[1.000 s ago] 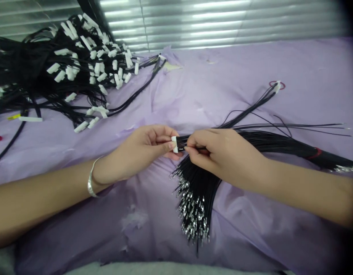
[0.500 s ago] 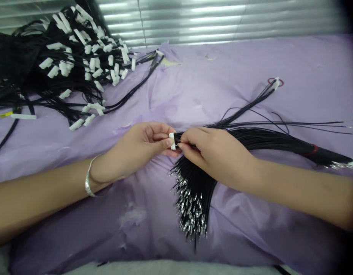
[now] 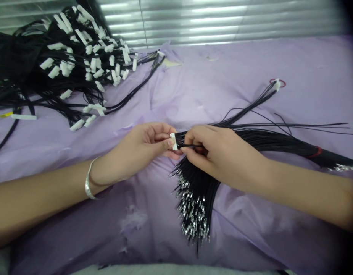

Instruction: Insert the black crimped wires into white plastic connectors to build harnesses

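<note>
My left hand (image 3: 142, 149) pinches a small white connector (image 3: 173, 140) between thumb and forefinger, at the middle of the purple cloth. My right hand (image 3: 222, 152) is closed on a thin black wire (image 3: 190, 145) whose end meets the connector. Under my right hand a thick bundle of black wires (image 3: 279, 141) lies across the cloth, tied with a red band (image 3: 315, 153) at the right. Its metal-tipped ends (image 3: 193, 214) fan out towards me.
A big heap of black wires with white connectors (image 3: 64, 65) fills the far left. One finished wire set (image 3: 259, 99) with a white plug lies at the far right near a red ring (image 3: 276, 81). A ribbed metal wall (image 3: 222, 19) bounds the purple cloth (image 3: 207, 76) at the back.
Both hands stay together at the connector. My right fingers have shifted slightly back along the wire; the view has hardly moved.
</note>
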A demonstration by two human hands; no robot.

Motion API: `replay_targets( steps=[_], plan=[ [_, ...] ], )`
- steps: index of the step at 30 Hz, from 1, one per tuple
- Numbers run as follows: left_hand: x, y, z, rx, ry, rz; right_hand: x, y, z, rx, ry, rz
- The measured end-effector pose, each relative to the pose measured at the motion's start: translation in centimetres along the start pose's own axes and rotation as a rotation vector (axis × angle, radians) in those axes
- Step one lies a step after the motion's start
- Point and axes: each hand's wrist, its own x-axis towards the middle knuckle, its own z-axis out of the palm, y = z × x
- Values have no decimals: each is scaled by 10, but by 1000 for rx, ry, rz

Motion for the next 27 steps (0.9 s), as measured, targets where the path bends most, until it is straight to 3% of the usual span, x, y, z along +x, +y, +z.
replay_targets(
  steps=[12, 27],
  plan=[
    [0, -3, -2, 9, 9, 19, 4, 2, -3, 144, -25, 49],
    [-2, -3, 1, 1, 23, -8, 2, 2, 4, 117, -10, -36]
  ],
)
